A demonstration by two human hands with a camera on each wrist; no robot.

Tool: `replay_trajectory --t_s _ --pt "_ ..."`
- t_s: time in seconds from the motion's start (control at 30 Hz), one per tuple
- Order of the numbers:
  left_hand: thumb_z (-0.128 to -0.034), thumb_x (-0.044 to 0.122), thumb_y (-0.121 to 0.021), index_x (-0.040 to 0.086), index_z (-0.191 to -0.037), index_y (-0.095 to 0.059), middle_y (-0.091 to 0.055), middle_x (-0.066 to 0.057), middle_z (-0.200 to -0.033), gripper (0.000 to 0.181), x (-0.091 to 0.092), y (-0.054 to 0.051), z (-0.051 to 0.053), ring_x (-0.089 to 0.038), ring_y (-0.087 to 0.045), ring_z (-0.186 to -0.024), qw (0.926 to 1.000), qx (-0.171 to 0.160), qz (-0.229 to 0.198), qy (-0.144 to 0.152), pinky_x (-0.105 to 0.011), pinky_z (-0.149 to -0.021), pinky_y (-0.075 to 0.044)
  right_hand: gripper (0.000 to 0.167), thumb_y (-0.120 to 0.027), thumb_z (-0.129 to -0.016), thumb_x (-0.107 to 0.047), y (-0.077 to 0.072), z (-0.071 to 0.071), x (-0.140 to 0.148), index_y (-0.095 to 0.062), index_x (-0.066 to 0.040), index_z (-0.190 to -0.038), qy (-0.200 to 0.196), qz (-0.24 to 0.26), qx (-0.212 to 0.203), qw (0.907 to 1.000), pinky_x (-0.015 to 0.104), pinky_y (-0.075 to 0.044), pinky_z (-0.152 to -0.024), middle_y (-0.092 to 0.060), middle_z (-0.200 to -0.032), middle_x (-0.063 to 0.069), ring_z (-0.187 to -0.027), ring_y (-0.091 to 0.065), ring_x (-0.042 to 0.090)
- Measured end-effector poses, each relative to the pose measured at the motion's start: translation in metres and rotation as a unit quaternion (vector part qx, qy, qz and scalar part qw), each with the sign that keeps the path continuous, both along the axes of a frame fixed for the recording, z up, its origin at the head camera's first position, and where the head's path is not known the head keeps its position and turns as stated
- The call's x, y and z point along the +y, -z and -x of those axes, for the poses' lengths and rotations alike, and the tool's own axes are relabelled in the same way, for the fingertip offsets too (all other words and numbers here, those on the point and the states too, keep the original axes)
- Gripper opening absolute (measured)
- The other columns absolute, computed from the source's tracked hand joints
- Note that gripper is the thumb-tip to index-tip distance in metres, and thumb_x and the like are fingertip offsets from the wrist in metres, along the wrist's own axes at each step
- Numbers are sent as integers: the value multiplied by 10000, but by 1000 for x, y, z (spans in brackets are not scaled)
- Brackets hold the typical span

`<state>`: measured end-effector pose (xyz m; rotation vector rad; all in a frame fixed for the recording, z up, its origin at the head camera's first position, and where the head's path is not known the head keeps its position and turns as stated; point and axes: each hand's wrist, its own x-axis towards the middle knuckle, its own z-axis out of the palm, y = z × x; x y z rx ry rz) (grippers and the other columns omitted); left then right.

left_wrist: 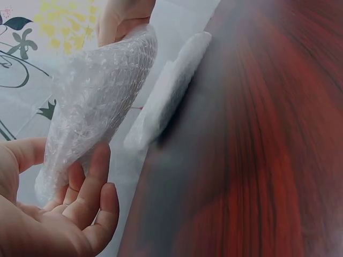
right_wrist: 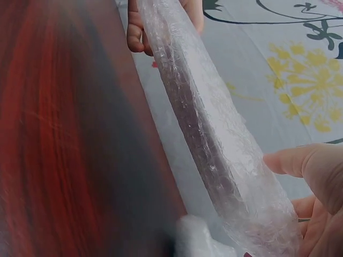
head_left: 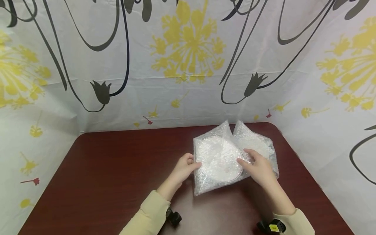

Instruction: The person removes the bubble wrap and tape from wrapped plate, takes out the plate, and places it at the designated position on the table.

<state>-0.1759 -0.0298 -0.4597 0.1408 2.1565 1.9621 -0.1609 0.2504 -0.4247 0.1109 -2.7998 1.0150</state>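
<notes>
A flat bubble-wrapped packet with a pale round disc-like shape inside is held up over the table, tilted. My left hand pinches its left edge, thumb on the near face and fingers behind. On the opposite edge, my right hand grips it the same way. The left wrist view shows the packet slanting between both hands, clear of the tabletop. In the right wrist view the packet appears nearly edge-on. What exactly the wrap contains cannot be made out.
A second bubble-wrapped packet lies behind and to the right, partly covered by the held one. The dark red-brown wooden table has rounded far corners. Floral-patterned white sheeting hangs along its back and sides.
</notes>
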Motion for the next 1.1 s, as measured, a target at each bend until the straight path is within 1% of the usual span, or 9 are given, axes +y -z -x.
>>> replay_trajectory --t_s 0.2,0.37,0.43,0.47,0.53,0.6,0.7,0.8,1.1 --pt "-874 109 -665 -58 -1068 -532 -640 -95 -875 288 -15 -2 -5 -157 -592 -762 9999 1 165 -16 -405 -749 -531 554 -689 -877 -364 9 -1 -12 -565 -8 -1283 -29 178 15 9998 529 -471 -855 -606 -1155 272 -1029 -588 385" --pt "-875 46 -636 -95 -1038 -517 -636 -111 -853 246 -26 -16 -16 -159 -592 -746 9997 0 236 15 -384 -729 -538 537 -711 -859 -342 16 -1 -22 -584 -15 -1265 -13 164 142 9998 518 -472 -845 -632 -1116 241 -1001 -598 362" --pt "-869 24 -631 -110 -1031 -508 -634 -120 -837 243 -29 -17 -18 -165 -598 -733 9998 -7 198 36 -358 -706 -546 525 -723 -851 -312 19 -1 -26 -588 -9 -1259 -36 215 187 9996 515 -471 -856 -638 -1109 238 -1008 -601 361" --pt "-869 26 -632 -109 -1031 -505 -632 -115 -831 246 -31 -16 -19 -162 -598 -728 9998 -3 187 42 -348 -696 -548 523 -728 -848 -295 20 -1 -27 -587 -5 -1259 -64 273 201 9994 512 -470 -865 -638 -1109 238 -1013 -600 362" --pt "-867 45 -642 -95 -1034 -505 -629 -96 -820 258 -35 -9 -18 -155 -597 -716 9997 1 240 39 -339 -682 -549 517 -736 -841 -274 22 -1 -31 -591 1 -1253 -102 340 244 9991 514 -469 -875 -639 -1113 239 -1023 -599 365" --pt "-865 71 -657 -76 -1034 -504 -624 -84 -809 271 -39 -1 -15 -155 -595 -705 9994 -16 348 26 -355 -678 -548 504 -744 -834 -256 24 -2 -34 -599 2 -1242 -148 408 279 9987 516 -467 -884 -638 -1123 236 -1037 -597 367" --pt "-857 100 -676 -51 -1023 -503 -616 -79 -795 283 -46 8 -12 -163 -591 -690 9985 8 556 14 -384 -671 -545 489 -749 -831 -249 27 -3 -39 -607 0 -1227 -213 427 300 9984 520 -466 -889 -635 -1138 229 -1044 -595 366" --pt "-851 116 -686 -35 -999 -501 -601 -75 -777 281 -51 11 -11 -168 -580 -680 9975 10 703 22 -400 -657 -536 482 -754 -826 -244 31 -4 -43 -611 -4 -1219 -267 427 281 9983 513 -471 -877 -641 -1127 216 -1030 -600 353" --pt "-845 119 -687 -19 -954 -498 -601 -82 -791 258 -66 17 -10 -169 -585 -689 9958 -68 912 106 -354 -625 -528 478 -758 -817 -225 40 -3 -53 -615 9 -1208 -308 483 214 9981 475 -491 -811 -662 -1044 176 -946 -613 298"
